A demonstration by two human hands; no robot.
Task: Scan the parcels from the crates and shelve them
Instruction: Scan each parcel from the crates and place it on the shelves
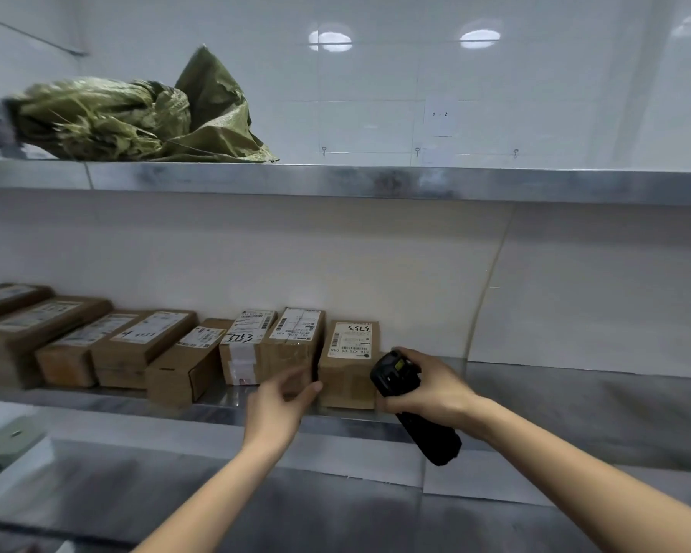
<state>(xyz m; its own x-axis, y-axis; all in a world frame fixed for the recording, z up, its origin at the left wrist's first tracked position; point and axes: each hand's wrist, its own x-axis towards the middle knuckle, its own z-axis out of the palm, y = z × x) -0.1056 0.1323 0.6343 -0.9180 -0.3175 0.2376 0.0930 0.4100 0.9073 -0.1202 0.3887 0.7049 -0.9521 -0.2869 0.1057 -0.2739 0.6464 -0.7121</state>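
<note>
Several brown cardboard parcels stand in a row on the middle metal shelf [555,385]. The rightmost parcel [348,377] carries a white label with handwritten digits. My right hand [427,387] grips a black handheld scanner [411,409] just right of that parcel, its head pointing up. My left hand [282,403] hovers with relaxed fingers in front of the neighbouring taped parcel [292,345], fingertips near the gap between the two boxes, holding nothing.
A crumpled green woven sack [136,117] lies on the upper shelf [376,181]. A lower shelf [336,508] runs below my arms. A green object [9,437] sits at the far left. White tiled wall behind, with a small paper tag [439,114].
</note>
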